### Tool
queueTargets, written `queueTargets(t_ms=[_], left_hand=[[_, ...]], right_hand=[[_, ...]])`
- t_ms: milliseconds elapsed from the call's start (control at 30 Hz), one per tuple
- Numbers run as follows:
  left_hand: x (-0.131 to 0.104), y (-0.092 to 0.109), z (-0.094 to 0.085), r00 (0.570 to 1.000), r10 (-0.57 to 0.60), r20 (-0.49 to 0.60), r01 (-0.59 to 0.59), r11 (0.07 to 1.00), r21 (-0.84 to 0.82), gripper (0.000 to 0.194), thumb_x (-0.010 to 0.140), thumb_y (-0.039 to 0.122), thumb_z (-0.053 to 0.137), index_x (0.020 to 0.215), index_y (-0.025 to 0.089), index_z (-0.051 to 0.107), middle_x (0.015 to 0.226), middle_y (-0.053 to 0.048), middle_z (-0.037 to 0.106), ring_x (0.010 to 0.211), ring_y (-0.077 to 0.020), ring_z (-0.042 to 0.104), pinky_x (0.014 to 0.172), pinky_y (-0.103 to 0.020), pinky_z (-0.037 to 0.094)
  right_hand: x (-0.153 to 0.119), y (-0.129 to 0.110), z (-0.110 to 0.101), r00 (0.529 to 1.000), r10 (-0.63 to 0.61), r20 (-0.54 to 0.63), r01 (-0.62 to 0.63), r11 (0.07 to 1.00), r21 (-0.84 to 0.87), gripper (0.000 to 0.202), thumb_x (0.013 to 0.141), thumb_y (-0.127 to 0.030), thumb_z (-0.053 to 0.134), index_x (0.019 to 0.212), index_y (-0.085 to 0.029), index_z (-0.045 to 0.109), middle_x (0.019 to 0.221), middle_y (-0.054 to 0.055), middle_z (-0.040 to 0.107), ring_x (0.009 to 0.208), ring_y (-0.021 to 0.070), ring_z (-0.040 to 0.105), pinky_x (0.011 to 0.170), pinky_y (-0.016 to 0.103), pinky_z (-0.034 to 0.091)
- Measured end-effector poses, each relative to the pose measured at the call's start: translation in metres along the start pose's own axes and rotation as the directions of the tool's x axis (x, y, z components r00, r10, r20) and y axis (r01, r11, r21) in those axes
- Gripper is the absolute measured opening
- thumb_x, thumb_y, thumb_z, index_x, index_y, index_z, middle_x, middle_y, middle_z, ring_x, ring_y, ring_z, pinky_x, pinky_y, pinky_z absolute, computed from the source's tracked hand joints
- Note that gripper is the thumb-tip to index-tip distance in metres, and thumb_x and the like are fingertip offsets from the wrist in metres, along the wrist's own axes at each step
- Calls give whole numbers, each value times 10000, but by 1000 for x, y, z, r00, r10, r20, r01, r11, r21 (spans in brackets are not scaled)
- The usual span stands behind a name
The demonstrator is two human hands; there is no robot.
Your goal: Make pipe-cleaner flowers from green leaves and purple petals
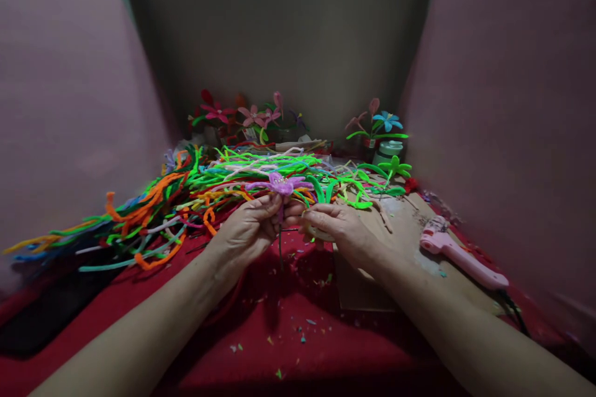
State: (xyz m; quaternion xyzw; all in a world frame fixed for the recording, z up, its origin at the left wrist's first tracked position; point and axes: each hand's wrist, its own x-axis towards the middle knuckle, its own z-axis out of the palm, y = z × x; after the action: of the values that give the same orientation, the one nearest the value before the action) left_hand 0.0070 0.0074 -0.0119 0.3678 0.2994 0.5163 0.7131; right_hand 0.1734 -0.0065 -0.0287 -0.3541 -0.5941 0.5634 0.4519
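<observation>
In the middle of the head view, my left hand (258,220) pinches a purple pipe-cleaner flower (282,184) just under its petals. Small pale dots show at the flower's centre, and a thin dark stem (280,251) hangs straight down below the fingers. Close beside it on the right, my right hand (338,226) is closed around a pale roll of tape (321,235), mostly covered by the fingers. The fingertips of both hands nearly meet at the stem. Green pipe-cleaner leaves (321,189) rise just behind my right hand.
A heap of coloured pipe cleaners (261,164) spreads behind and left. On the right, a pink hot glue gun (459,257) lies on cardboard (395,248). Finished flowers (251,115) stand at the back, near a pale green jar (390,150). Scraps litter the red cloth (261,347).
</observation>
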Motion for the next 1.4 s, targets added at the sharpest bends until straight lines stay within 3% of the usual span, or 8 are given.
queueTargets(t_ms=[100, 267, 500, 633, 867, 1000, 1200, 1400], left_hand=[[1, -2, -1, 1000, 3, 11, -3, 1000, -14, 175, 790, 36, 504, 718, 89, 654, 658, -83, 684, 631, -169, 675, 644, -272, 564], [-2, -1, 4, 997, -2, -76, 0, 1000, -26, 227, 803, 4, 453, 684, 84, 629, 667, -83, 682, 635, -179, 677, 578, -263, 561], [0, -1, -1, 997, 24, -79, -23, 1000, 20, 177, 822, 48, 464, 808, 72, 639, 788, -128, 697, 669, -169, 679, 598, -258, 561], [-4, -2, 2, 994, 5, -113, 5, 997, 83, 156, 811, 68, 486, 778, 75, 638, 739, -114, 694, 625, -168, 674, 574, -255, 552], [-12, -7, 6, 995, 66, 77, -78, 984, 161, 129, 772, 197, 587, 715, 90, 632, 620, -58, 640, 494, -116, 582, 480, -210, 489], [-11, -14, 6, 987, 94, 130, -115, 979, 166, 177, 735, 259, 639, 668, 99, 603, 591, -23, 588, 446, -90, 530, 444, -196, 449], [-12, -18, 9, 996, 54, 76, -66, 985, 159, 187, 757, 263, 623, 665, 106, 578, 536, -3, 554, 431, -80, 518, 433, -176, 436], [-12, -17, 9, 997, 10, 75, -18, 994, 108, 219, 727, 296, 657, 654, 111, 564, 520, 4, 554, 401, -77, 510, 408, -180, 451]], right_hand=[[0, 0, 3, 997, 23, -75, -22, 1000, 13, 179, 705, -346, 618, 728, -172, 654, 615, -21, 554, 541, 89, 436, 521, 231, 335], [-2, -1, 4, 985, -6, -173, -2, 999, -46, 200, 708, -364, 625, 713, -170, 671, 642, -13, 575, 589, 102, 453, 580, 254, 335], [-4, -7, 1, 928, -265, -261, 187, 939, -288, 141, 739, -280, 610, 628, -201, 648, 661, -10, 578, 688, 135, 492, 703, 301, 380], [-7, -9, 6, 901, -388, -195, 320, 897, -306, 111, 754, -242, 601, 667, -227, 667, 720, 7, 594, 744, 151, 516, 748, 324, 405], [-6, -6, 20, 864, -473, -172, 394, 848, -354, 160, 788, -226, 575, 677, -252, 687, 759, 11, 575, 828, 160, 504, 798, 335, 400], [0, -2, 24, 894, -402, -198, 346, 900, -265, 192, 809, -309, 559, 671, -250, 678, 629, 1, 553, 780, 173, 503, 746, 348, 409], [2, 5, 29, 918, -296, -266, 270, 954, -130, 224, 771, -395, 586, 653, -215, 647, 596, 4, 545, 663, 157, 500, 638, 323, 426], [2, 7, 27, 959, -189, -212, 191, 982, -10, 300, 761, -457, 575, 611, -200, 607, 551, 5, 536, 577, 147, 503, 554, 310, 430]])
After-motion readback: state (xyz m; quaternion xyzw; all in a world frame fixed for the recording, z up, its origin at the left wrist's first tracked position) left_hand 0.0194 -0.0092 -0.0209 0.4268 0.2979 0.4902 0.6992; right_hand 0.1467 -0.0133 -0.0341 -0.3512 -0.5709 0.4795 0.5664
